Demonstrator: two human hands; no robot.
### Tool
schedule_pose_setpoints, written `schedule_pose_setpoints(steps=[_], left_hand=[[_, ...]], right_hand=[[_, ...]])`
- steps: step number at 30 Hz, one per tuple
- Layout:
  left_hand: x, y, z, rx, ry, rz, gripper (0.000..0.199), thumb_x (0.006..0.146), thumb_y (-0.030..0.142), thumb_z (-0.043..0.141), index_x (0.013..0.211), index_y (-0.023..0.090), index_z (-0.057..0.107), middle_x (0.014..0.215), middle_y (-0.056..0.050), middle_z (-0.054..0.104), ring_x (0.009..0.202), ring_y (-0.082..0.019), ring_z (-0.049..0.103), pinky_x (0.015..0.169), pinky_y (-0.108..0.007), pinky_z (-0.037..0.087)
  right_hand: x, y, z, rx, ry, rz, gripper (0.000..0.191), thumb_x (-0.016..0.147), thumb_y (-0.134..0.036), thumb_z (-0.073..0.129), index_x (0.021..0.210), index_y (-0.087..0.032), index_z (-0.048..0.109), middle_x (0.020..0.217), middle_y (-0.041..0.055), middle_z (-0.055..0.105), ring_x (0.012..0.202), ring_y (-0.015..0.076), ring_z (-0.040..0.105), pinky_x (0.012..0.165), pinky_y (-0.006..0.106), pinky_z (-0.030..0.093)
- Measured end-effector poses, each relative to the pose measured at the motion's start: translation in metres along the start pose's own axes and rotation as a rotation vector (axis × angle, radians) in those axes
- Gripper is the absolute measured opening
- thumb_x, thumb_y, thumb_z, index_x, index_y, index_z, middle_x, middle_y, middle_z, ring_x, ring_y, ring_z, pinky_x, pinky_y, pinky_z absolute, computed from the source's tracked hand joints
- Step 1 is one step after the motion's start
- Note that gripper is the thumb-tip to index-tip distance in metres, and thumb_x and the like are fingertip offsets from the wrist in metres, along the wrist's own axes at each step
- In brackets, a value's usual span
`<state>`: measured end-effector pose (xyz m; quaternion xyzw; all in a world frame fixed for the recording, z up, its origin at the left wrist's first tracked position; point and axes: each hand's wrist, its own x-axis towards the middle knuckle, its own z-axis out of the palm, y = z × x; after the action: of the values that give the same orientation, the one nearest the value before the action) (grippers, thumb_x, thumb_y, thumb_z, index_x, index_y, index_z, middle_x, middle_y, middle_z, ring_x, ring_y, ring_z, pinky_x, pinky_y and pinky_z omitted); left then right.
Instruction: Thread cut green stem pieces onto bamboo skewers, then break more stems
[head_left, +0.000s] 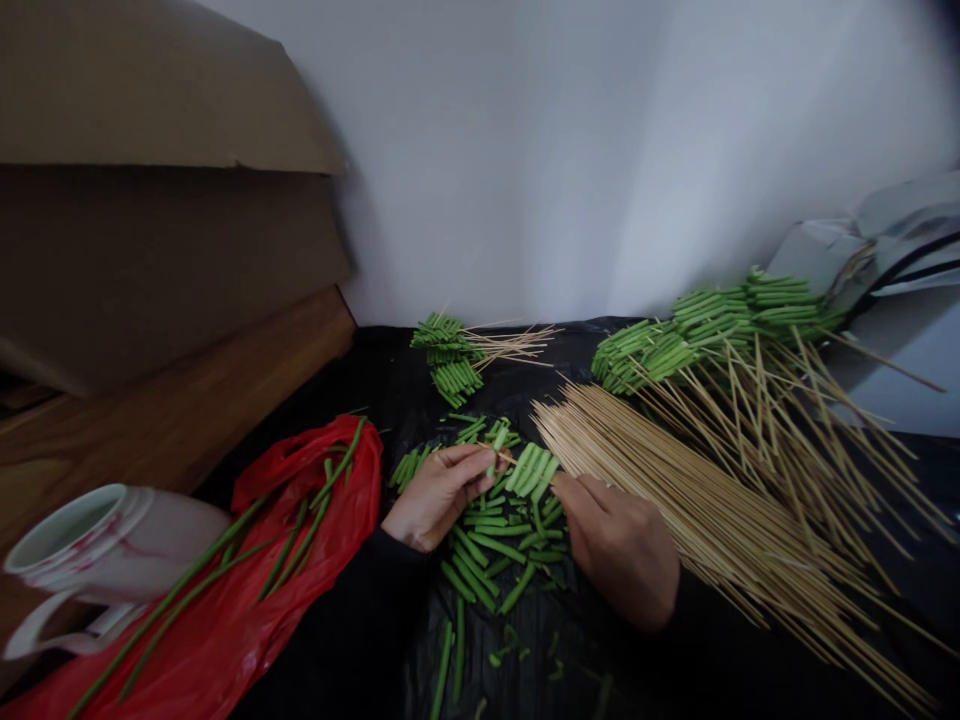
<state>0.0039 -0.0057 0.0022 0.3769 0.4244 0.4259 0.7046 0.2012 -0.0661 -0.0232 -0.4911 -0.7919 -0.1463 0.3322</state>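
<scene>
My left hand [448,492] pinches a short cut green stem [498,448] at the tip of a thin wooden skewer. Several green pieces [532,470] sit side by side on that skewer. Closed around the skewer just right of those pieces is my right hand [621,545]; its fingers hide the rest of the stick. Beneath both hands lies a loose pile of cut green stems [480,550] on black plastic sheeting [495,660]. A thick bundle of bare bamboo skewers [697,510] lies right beside my right hand.
Filled skewers [690,335] are stacked at the back right, and a smaller stack [452,360] stands by the wall. On the left are a red plastic bag [300,620] with long stems, a white jug [161,540] and a cardboard box [172,240].
</scene>
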Motion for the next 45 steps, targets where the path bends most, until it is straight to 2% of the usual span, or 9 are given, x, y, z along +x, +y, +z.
schedule_pose_setpoints(steps=[11,15,19,23,26,29,36,41,45], left_hand=[[-0.001,-0.009,0.004,0.045,-0.028,-0.007,0.018,0.062,0.027,0.083,0.073,0.015,0.075,0.075,-0.001,0.067,0.071,-0.008,0.057,0.069,-0.018,0.045],[0.001,-0.010,0.005,0.140,-0.001,0.085,0.020,0.065,0.032,0.080,0.078,0.016,0.076,0.080,-0.003,0.071,0.073,-0.011,0.060,0.072,-0.022,0.046],[0.004,-0.012,0.006,0.514,0.067,0.351,0.023,0.077,0.035,0.069,0.090,0.018,0.076,0.091,-0.007,0.074,0.085,-0.020,0.064,0.081,-0.031,0.047],[0.003,-0.015,0.006,1.025,-0.035,0.609,0.017,0.082,0.032,0.064,0.088,0.023,0.076,0.099,-0.006,0.072,0.098,-0.022,0.061,0.093,-0.038,0.042],[0.001,-0.019,0.006,1.316,-0.145,0.709,0.019,0.084,0.035,0.062,0.098,0.029,0.074,0.112,-0.004,0.068,0.113,-0.025,0.052,0.098,-0.043,0.037],[0.001,-0.024,0.004,1.486,-0.152,0.732,0.021,0.084,0.035,0.062,0.102,0.031,0.073,0.120,-0.005,0.065,0.122,-0.028,0.046,0.099,-0.047,0.034],[0.007,-0.022,-0.003,1.388,-0.034,0.755,0.020,0.089,0.030,0.054,0.092,0.022,0.072,0.095,-0.005,0.072,0.097,-0.021,0.059,0.090,-0.036,0.041],[0.004,-0.017,-0.003,1.356,0.060,0.646,0.013,0.083,0.029,0.061,0.076,0.020,0.065,0.080,-0.004,0.069,0.082,-0.020,0.061,0.077,-0.031,0.043],[0.003,-0.018,-0.004,1.310,0.158,0.603,0.007,0.082,0.025,0.060,0.086,0.020,0.059,0.083,-0.003,0.068,0.081,-0.020,0.064,0.072,-0.029,0.043]], right_hand=[[-0.003,-0.002,0.004,0.035,-0.019,0.008,0.024,0.089,-0.011,0.042,0.097,-0.015,0.064,0.066,0.0004,0.056,0.054,0.0119,0.048,0.054,0.029,0.028],[0.001,0.006,0.002,0.038,-0.002,0.024,0.024,0.091,-0.013,0.041,0.096,-0.016,0.065,0.066,0.0005,0.058,0.056,0.0122,0.051,0.055,0.029,0.030],[0.008,0.022,-0.001,0.064,0.029,0.121,0.024,0.092,-0.016,0.042,0.096,-0.016,0.065,0.075,0.0038,0.064,0.070,0.0136,0.059,0.063,0.025,0.037],[0.011,0.031,0.000,0.041,0.060,0.143,0.024,0.093,-0.019,0.042,0.095,-0.015,0.066,0.079,0.0061,0.066,0.078,0.0155,0.062,0.069,0.025,0.042],[0.010,0.030,0.001,0.013,0.062,0.111,0.024,0.092,-0.016,0.042,0.094,-0.015,0.066,0.079,0.0065,0.066,0.078,0.0159,0.063,0.069,0.025,0.042],[0.009,0.028,0.001,-0.003,0.061,0.098,0.023,0.092,-0.015,0.043,0.095,-0.015,0.066,0.079,0.0057,0.066,0.074,0.0148,0.062,0.065,0.025,0.041],[0.009,0.029,0.000,0.016,0.049,0.107,0.024,0.092,-0.014,0.042,0.096,-0.016,0.065,0.080,0.0052,0.067,0.077,0.0151,0.062,0.067,0.025,0.042],[0.008,0.028,0.001,0.024,0.051,0.114,0.023,0.090,-0.013,0.044,0.098,-0.016,0.065,0.083,0.0048,0.067,0.079,0.0157,0.063,0.068,0.026,0.042],[0.008,0.027,0.000,0.031,0.050,0.107,0.022,0.090,-0.013,0.045,0.099,-0.016,0.065,0.084,0.0053,0.068,0.081,0.0159,0.064,0.071,0.026,0.043]])
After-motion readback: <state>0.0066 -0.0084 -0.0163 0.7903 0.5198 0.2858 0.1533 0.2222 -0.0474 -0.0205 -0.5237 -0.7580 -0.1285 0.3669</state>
